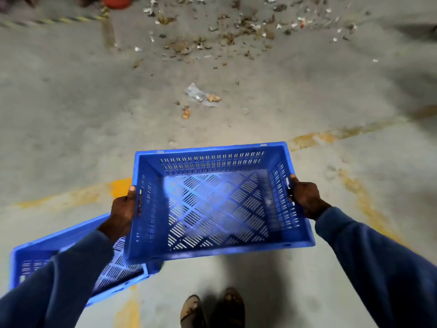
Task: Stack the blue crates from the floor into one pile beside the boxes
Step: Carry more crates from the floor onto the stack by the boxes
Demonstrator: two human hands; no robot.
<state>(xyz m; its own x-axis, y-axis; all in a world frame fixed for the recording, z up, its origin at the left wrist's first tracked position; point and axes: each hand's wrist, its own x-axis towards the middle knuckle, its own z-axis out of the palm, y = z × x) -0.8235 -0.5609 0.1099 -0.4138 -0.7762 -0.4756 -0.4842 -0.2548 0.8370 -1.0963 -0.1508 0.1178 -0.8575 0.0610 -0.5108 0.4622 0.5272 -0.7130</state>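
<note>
Blue crate [220, 202]: empty, held level above the floor [71, 114], near centre. Left grip [124, 209] and right grip [306, 197] clamped on its side handles. Second blue crate [30, 263]: near left, on floor, unstacked. Boxes, pile: out of view. Stacking judged barely begun.

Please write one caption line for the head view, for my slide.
Both hands, left and right, carry an empty blue crate above the littered concrete floor; a second blue crate lies below.
</note>
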